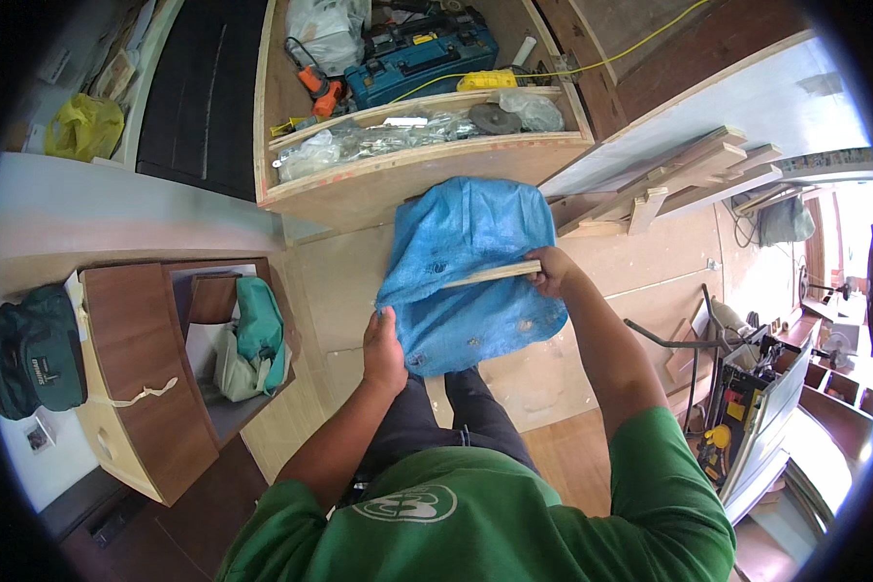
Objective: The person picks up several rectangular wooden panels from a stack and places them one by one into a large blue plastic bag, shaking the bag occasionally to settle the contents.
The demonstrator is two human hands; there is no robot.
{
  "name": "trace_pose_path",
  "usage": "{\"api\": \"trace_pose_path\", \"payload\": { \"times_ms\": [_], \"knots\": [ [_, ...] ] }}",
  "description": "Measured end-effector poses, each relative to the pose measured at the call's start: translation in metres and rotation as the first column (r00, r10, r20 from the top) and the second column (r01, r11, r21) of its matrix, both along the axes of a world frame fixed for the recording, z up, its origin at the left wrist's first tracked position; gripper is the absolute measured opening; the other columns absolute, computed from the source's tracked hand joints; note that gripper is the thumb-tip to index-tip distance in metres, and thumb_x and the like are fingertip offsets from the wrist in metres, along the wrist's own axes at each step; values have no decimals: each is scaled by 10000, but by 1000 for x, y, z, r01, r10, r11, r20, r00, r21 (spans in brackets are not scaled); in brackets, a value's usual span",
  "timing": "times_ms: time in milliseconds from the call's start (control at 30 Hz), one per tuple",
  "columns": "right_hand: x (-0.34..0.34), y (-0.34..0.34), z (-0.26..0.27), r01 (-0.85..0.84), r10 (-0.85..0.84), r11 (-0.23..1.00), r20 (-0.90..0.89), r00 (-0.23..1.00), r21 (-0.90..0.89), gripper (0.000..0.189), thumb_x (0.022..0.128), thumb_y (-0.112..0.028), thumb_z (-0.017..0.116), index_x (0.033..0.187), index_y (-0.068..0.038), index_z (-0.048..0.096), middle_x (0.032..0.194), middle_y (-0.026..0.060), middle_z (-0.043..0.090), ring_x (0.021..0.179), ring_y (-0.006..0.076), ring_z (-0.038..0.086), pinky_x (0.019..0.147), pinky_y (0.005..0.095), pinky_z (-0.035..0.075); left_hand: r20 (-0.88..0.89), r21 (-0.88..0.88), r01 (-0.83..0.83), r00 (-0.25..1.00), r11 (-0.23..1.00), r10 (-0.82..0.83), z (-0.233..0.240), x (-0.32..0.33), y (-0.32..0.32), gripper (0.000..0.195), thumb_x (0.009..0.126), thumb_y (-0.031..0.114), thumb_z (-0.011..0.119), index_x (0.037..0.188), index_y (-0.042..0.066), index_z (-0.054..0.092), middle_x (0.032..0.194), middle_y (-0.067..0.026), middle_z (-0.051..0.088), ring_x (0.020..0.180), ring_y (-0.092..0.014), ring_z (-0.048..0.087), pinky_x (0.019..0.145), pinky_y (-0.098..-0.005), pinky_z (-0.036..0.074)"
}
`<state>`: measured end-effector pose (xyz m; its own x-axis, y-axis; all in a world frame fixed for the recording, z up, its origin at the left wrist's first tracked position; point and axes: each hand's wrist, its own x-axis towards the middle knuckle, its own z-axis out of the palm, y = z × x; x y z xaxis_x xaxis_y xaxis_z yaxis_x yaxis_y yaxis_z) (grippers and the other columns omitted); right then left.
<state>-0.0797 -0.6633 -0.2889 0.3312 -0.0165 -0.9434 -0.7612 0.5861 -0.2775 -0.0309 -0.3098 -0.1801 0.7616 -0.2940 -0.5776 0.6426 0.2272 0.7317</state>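
Note:
In front of my legs hangs a blue woven plastic sack or sheet (473, 218), creased and marked with a few pale stains. Across its middle runs a light strip of wood (491, 273), whose left end disappears under a fold of the blue material. My right hand (553, 272) grips the strip's right end, close to the sheet's edge. At the lower left edge, my left hand (385, 355) grasps the blue material, thumb up; its other fingers are mostly hidden.
Ahead, a plywood box (429, 164) holds a teal tool case (422, 65), an orange power tool (323, 91) and plastic-bagged hardware. Wood offcuts (669, 174) lie at right, above a table saw (749, 415). Left stands a brown cabinet (138, 378) with cloth bags inside.

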Motion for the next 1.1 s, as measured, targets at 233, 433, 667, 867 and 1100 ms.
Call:
{"api": "trace_pose_path", "payload": {
  "times_ms": [233,433,667,867,1100],
  "knots": [
    [16,-23,-8,-71,49,808,-54,997,-584,278,941,-330,501,1049,-97,607,787,127,628,615,246,611,516,406,504,53,-35,-1,999,999,2,-17,17,-13,488,1051,364,419,1335,-28,476,1316,-166,572,1184,-281,582,1023,-418,466],
    [-7,-49,43,-380,508,-9,-332,795,-925,465,843,-318,630,1243,-86,588,1156,223,664,1042,358,660,876,471,529,-8,-19,-32,999,999,32,-7,41,-35,411,1049,305,454,1267,-32,542,1242,-149,623,1138,-230,600,1014,-368,453],
    [-59,-41,51,-788,669,-144,-646,369,-599,419,795,-263,659,1166,-68,662,1163,190,674,1081,359,644,930,448,516,15,-13,218,976,976,-218,-7,25,-76,387,1030,341,524,1199,7,621,1184,-44,638,1049,-123,566,963,-289,426],
    [39,68,-7,-713,999,-43,-48,-13,-700,404,786,-147,561,1169,-116,686,1237,175,646,1179,338,592,1039,422,447,23,38,213,977,976,-214,-3,33,-72,379,1032,328,525,1201,2,619,1141,-32,646,1027,-114,560,950,-277,423],
    [94,108,-104,-463,983,170,116,144,-870,415,908,-228,521,1286,-94,627,1364,177,572,1283,308,525,1093,397,398,48,111,317,945,942,-324,9,29,-56,315,1041,342,506,1029,55,635,841,75,524,781,-39,431,733,-228,375]
  ]
}}
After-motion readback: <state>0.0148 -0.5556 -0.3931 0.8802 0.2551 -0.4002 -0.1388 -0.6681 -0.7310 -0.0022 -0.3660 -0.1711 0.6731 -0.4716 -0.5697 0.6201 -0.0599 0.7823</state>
